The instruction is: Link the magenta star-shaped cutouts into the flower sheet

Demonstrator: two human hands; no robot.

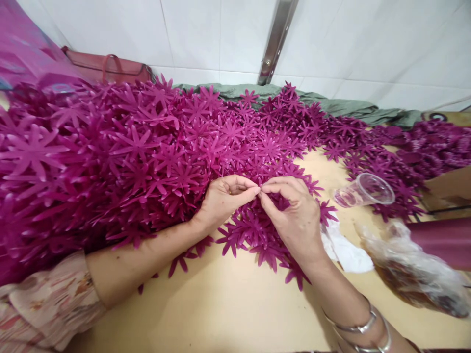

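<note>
A big heap of magenta flower-shaped petal pieces [121, 152] covers the left and far side of the tan table [228, 304]. My left hand [222, 198] and my right hand [294, 215] meet fingertip to fingertip at the heap's near edge. Both are closed in a pinch over the flower pieces; what sits between the fingertips is too small to make out. Loose flower pieces [253, 235] lie under both hands. Silver bangles [362, 328] ring my right wrist.
A clear plastic cup [364, 190] lies on its side to the right. Near it are a white crumpled sheet [344, 250] and a crinkled plastic bag [415, 269]. A reddish bag [108, 68] and green cloth [331, 105] lie by the white tiled wall.
</note>
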